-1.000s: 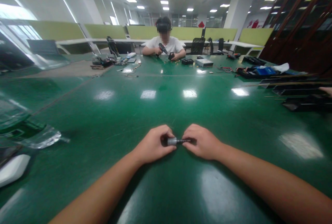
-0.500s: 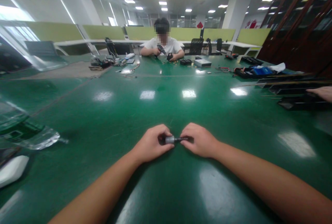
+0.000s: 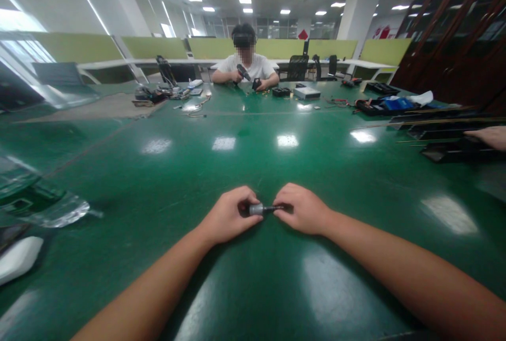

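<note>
Toward the near edge of the surface (image 3: 253, 164), a small grey-and-black cylinder (image 3: 256, 209) is clamped in the left hand (image 3: 226, 215), its narrow dark end (image 3: 269, 208) pinched by the right hand (image 3: 303, 209); were either grip loosened or skewed, it could be dropped.

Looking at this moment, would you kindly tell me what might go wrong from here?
The small grey-and-black piece might slip, as the right hand appears to pinch just its slim dark end while the left hand holds the thicker part.
If dropped, it could roll, since it looks rounded and the green table is glossy.
A wide sweep of the left forearm could knock the bottle at the view's left edge.
</note>
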Tool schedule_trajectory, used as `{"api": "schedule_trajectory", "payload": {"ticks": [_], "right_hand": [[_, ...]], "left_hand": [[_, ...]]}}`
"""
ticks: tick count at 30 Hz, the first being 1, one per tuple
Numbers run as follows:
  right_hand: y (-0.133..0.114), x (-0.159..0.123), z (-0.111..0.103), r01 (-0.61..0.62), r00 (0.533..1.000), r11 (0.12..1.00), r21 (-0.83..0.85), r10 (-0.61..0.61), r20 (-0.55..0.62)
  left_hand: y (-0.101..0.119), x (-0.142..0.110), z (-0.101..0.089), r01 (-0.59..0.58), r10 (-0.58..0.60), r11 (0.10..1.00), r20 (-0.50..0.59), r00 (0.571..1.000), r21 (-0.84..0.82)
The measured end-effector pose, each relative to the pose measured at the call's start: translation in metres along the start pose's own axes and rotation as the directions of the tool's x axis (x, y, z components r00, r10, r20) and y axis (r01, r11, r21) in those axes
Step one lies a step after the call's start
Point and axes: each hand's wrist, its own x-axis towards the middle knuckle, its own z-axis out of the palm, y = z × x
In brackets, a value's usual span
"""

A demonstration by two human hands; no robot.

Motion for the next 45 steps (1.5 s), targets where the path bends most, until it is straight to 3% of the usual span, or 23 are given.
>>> {"api": "schedule_trajectory", "payload": {"ticks": [45], "right_hand": [[0.008,-0.007,-0.017,-0.060,0.998,0.994,-0.089,0.062,0.024]], "left_hand": [[0.000,0.000,-0.001,0.048,-0.048,0.997,0.004,0.999,-0.052]]}}
